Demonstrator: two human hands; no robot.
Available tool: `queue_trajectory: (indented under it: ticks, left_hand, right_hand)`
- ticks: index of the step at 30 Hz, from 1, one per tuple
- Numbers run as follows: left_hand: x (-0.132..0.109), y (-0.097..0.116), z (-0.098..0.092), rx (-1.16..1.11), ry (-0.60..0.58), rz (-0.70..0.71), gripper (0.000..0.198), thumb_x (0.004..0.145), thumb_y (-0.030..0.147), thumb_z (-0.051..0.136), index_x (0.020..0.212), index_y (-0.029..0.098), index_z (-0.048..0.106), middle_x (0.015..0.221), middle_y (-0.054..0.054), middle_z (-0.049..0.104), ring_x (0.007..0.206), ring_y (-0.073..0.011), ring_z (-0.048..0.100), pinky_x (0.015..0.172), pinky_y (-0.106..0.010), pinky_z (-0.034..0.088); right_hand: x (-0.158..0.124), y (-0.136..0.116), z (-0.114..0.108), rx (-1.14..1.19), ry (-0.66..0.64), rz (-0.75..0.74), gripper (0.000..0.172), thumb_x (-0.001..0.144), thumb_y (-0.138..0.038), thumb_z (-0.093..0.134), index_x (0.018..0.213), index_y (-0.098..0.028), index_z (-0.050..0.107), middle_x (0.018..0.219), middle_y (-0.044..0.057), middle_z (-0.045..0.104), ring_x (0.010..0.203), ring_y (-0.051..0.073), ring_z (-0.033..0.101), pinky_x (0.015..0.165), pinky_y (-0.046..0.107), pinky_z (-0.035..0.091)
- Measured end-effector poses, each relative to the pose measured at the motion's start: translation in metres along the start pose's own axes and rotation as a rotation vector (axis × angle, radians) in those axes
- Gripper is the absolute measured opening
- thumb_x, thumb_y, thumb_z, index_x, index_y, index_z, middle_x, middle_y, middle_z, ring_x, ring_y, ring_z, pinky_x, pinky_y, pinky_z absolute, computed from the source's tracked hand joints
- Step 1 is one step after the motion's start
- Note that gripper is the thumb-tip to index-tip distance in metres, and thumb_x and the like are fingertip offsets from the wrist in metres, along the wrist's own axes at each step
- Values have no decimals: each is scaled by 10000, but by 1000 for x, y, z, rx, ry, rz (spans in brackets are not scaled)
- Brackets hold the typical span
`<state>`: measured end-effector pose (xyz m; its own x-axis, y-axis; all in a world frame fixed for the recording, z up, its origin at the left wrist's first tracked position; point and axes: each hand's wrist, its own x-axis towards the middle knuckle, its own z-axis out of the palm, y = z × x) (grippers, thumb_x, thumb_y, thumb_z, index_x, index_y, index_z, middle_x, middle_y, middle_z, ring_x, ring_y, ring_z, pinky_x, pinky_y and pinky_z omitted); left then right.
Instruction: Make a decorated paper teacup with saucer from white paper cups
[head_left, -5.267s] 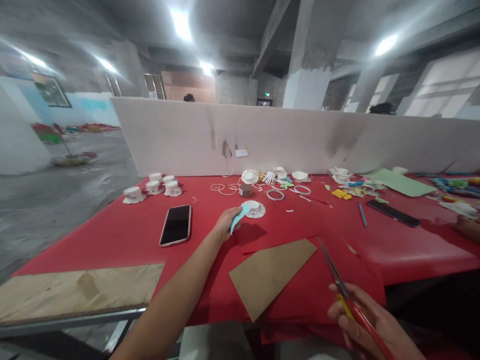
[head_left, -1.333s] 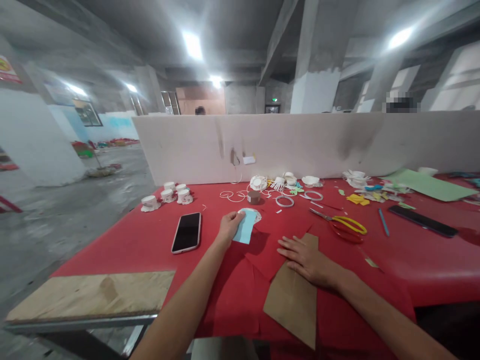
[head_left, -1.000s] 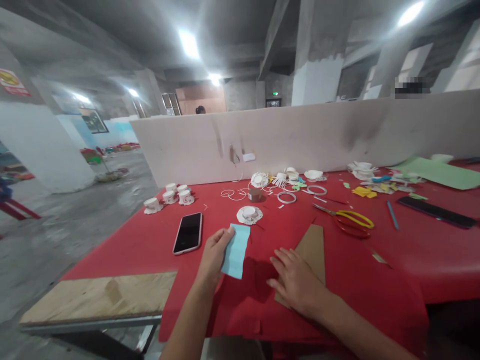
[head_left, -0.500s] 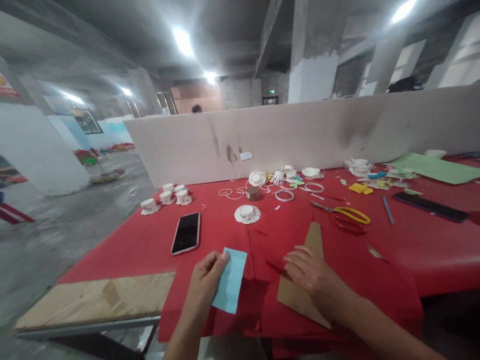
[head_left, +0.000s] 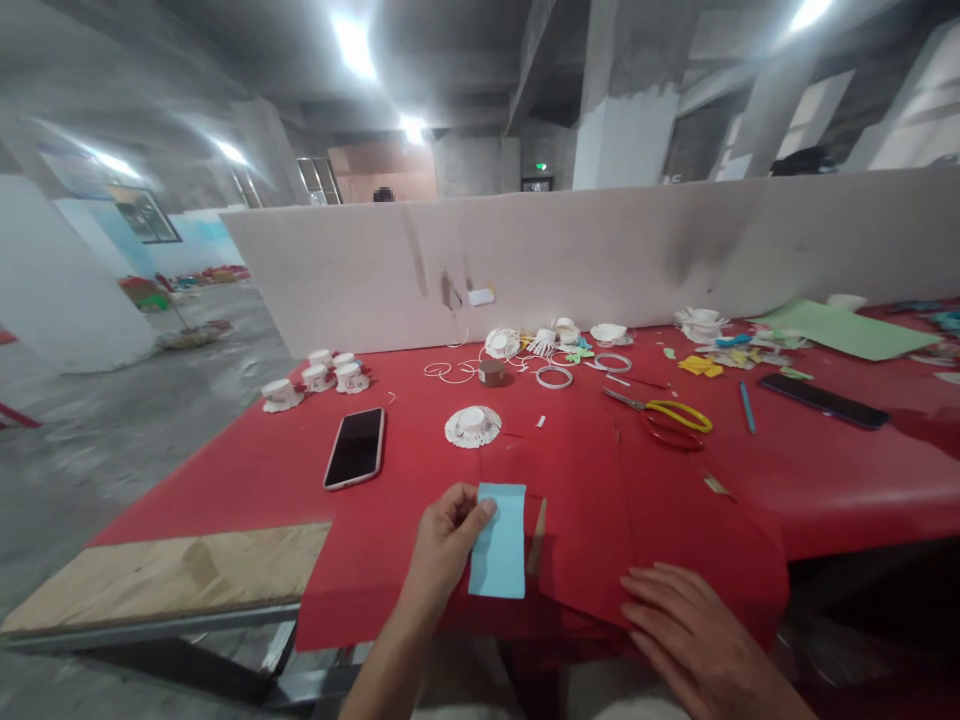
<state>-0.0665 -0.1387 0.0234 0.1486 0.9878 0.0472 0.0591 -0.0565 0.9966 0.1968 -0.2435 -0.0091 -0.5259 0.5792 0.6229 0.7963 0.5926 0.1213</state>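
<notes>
Pinched between thumb and fingers, a light blue piece of paper (head_left: 499, 545) is in my left hand (head_left: 450, 535), held above the front of the red sheet (head_left: 420, 470). My right hand (head_left: 686, 630) lies at the sheet's front edge with fingers stretched out and nothing visible in them. A narrow strip of brown surface (head_left: 538, 535) shows through a gap in the red just right of the blue paper. Farther back sits a white fringed paper piece shaped like a cup on a saucer (head_left: 473, 426).
Left of my hands lies a phone (head_left: 355, 448), with several small white cups (head_left: 352, 374) behind it. Yellow-handled scissors (head_left: 667, 410), a blue pen (head_left: 747, 407) and a dark phone (head_left: 823, 400) lie to the right. Tape rolls (head_left: 554, 377) sit before a pale panel (head_left: 570, 255).
My left hand and the blue paper have shifted right, the paper now more upright. My right hand has moved right and down, and red sheet now covers most of the brown surface.
</notes>
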Motion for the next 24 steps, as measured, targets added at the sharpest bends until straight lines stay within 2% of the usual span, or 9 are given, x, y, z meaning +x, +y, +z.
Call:
queue_trajectory:
  ticks: [3,6,9,13,17,20,22,24]
  left_hand:
    - [1,3,20,26,-47,13,297,746,440,590,714,162,490,546,62,407,451,-57,384,434,-164,295]
    - [4,6,42,165,-155,40,223,798,394,523,771,174,503,525,61,458,406,-75,448,448,-188,329]
    - [9,6,60,439,-259,123,133,816,309,495,823,182,532,581,33,545,460,-102,527,497,-206,347]
    - [14,1,75,805,-234,248,100,794,237,530,872,193,574,704,-15,635,661,-158,608,564,-225,360]
    - [17,-10,74,905,-161,325,307,812,257,539,1111,195,513,864,-46,655,782,-183,620,641,-258,426]
    - [12,-14,63,893,-90,484,345,845,289,510,1175,192,478,999,-80,626,867,-188,605,713,-293,461]
    - [5,-13,54,877,-130,636,301,865,323,487,1136,195,518,1033,-90,619,933,-197,587,783,-328,464]
    - [-4,-9,45,877,-250,770,299,863,369,491,1096,194,557,1079,-98,616,1001,-213,565,855,-373,450]
  right_hand:
    - [-5,-4,3,18,-33,81,230,803,-215,583,1029,-200,621,1064,68,662,1019,200,596,877,367,491]
    - [-6,-9,7,52,-21,167,292,816,-222,573,1106,-185,572,1059,74,659,1022,202,596,878,373,498]
    - [-5,-13,10,71,34,276,324,842,-275,542,1143,-154,533,1025,98,661,987,209,611,826,358,524]
    - [-1,-15,10,87,28,294,370,837,-284,551,1179,-151,507,1095,111,636,1049,219,579,874,382,500]
    - [5,-16,10,88,-9,251,388,820,-254,571,1193,-165,515,1179,113,601,1140,234,519,943,432,447]
    - [8,-17,12,81,-37,239,397,816,-242,573,1201,-162,519,1196,115,592,1174,239,490,957,445,433]
    - [8,-18,13,78,-58,240,391,818,-244,568,1199,-165,525,1189,110,597,1178,234,487,962,447,430]
    - [8,-18,14,81,-67,251,382,822,-246,561,1196,-171,528,1187,106,599,1175,227,492,964,445,430]
